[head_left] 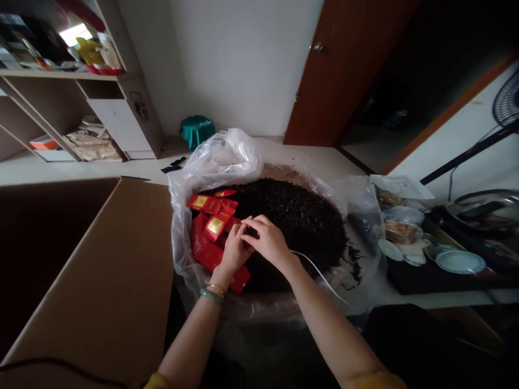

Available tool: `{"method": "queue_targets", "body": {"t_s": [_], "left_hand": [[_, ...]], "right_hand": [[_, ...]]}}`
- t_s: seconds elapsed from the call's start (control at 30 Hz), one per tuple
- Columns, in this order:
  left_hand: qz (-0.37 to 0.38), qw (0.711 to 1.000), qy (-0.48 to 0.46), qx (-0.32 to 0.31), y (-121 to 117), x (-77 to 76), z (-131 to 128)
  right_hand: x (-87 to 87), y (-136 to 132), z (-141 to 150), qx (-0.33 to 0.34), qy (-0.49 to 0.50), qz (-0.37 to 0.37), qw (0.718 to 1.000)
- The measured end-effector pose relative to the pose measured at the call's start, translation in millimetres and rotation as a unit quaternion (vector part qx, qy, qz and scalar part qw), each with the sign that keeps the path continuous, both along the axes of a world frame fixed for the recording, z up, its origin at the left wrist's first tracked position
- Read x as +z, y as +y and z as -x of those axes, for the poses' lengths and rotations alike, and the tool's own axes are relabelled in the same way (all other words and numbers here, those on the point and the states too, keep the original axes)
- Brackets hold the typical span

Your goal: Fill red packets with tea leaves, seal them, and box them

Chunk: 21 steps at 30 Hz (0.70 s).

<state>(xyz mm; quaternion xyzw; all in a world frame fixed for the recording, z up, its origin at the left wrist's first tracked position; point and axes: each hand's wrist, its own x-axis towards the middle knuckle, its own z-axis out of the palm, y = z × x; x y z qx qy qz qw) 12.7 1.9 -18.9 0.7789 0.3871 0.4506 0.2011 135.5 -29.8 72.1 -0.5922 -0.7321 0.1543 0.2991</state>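
Fingers (261,221) of both hands curl toward one another, tips bunched with barely a gap between them; whether they pinch something small I cannot tell, since the knuckles hide it. Just beside them on the left lie the red packets (216,222), heaped over one side of the dark loose leaves (295,210), some with gold squares facing up. For such close work it seems best that the left hand (233,251) steadies while the right hand (270,240) makes the finer moves, with light, even pressure to avoid creasing or tearing. Working low over the heap should let crumbs drop back among the leaves. Around it all, the clear plastic bag (227,156) gapes, its rim rumpled; sleeves and wrists should not drag that edge inward. A thin white cord (320,273) runs out near the right wrist and could snag. Farther out, a cardboard box (121,270) stands to the left, and a shallow dish (460,261) sits well apart to the right.
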Motion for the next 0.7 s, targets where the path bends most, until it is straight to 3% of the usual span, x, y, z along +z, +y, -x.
{"method": "queue_targets", "body": {"t_s": [0.13, 0.3, 0.47, 0.7], "left_hand": [[-0.004, 1.0, -0.015, 0.017, 2.0, -2.4, -1.9], [0.031, 0.995, -0.053, 0.074, 2.4, -0.9, -3.7], [0.02, 0.996, -0.063, 0.063, 0.9, -1.8, -3.2], [0.042, 0.993, -0.09, 0.06, 3.2, -5.2, -0.9]], "right_hand": [[-6.6, 9.3, 1.9, -0.008, 0.065, -0.07, 0.995], [-19.1, 17.2, -21.7, -0.122, 0.164, -0.169, 0.964], [-29.2, 13.2, -17.4, 0.022, 0.121, -0.072, 0.99], [-28.4, 2.9, -20.1, 0.063, 0.115, -0.047, 0.99]]}}
